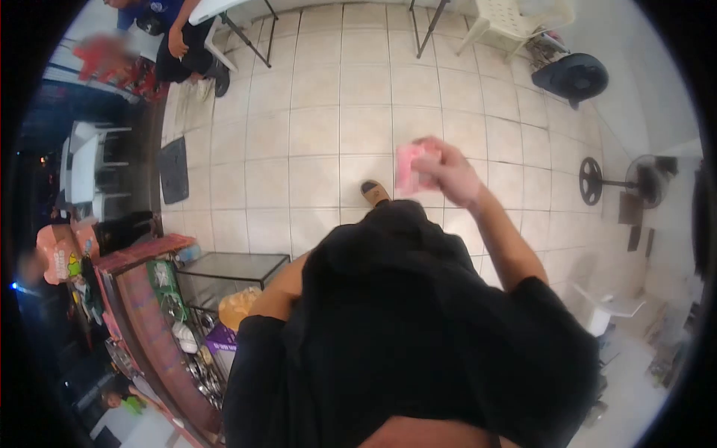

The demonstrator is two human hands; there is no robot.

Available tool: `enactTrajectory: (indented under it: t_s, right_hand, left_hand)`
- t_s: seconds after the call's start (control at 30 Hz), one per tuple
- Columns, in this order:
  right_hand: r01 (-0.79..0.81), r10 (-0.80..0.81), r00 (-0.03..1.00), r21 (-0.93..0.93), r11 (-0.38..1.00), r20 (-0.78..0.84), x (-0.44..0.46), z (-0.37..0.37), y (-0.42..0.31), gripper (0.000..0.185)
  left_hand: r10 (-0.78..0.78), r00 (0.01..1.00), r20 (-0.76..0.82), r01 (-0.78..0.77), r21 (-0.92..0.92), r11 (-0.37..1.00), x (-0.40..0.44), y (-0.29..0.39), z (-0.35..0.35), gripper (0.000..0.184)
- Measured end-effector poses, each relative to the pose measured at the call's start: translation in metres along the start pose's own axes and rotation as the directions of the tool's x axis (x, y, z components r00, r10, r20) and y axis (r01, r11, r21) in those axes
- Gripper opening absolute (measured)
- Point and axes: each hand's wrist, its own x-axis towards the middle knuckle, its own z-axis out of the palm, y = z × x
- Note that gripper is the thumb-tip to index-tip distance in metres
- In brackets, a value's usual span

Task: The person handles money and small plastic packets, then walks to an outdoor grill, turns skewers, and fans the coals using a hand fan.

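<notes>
My right hand (pixel 452 176) is raised in front of me over the tiled floor, its fingers closed around a small pink and white thing (pixel 405 170). Blur hides whether that is a cloth, a sponge or a packet. Only part of my left arm (pixel 280 290) shows beside my black shirt (pixel 373 336); the left hand is out of sight. One foot in a tan sandal (pixel 372 191) stands on the tiles below.
A glass-topped rack (pixel 231 266) and a long counter (pixel 142 328) with kitchenware stand to my left. Ahead are a white table (pixel 216 7), a seated person (pixel 179 41) and a plastic chair (pixel 515 21). Fans (pixel 571 78) stand to the right. A dark mat (pixel 173 170) lies at left.
</notes>
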Motion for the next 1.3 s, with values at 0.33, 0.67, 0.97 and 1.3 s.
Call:
enactTrajectory:
  t_s: [0.33,0.67,0.97,1.3]
  right_hand:
    - [0.054,-0.062,0.969,0.040,0.998,0.239,0.109,-0.015,-0.044,0.033]
    - [0.012,0.007,0.934,-0.051,0.999,0.356,0.126,0.015,-0.048,0.033]
    - [-0.089,0.134,0.844,-0.111,0.990,0.519,0.122,0.056,-0.044,0.028]
    - [-0.148,0.218,0.776,-0.165,0.975,0.592,0.104,0.099,-0.038,0.024]
  left_hand:
    - [-0.105,0.982,-0.159,0.073,-0.197,0.978,-0.002,-0.020,-0.031,0.031]
    - [-0.140,0.951,-0.276,0.067,-0.258,0.964,-0.017,-0.024,-0.031,0.031]
    - [-0.054,0.914,-0.402,-0.030,-0.201,0.979,-0.056,-0.021,-0.022,0.031]
    - [-0.023,0.873,-0.487,-0.084,-0.197,0.977,-0.097,-0.018,-0.007,0.030]
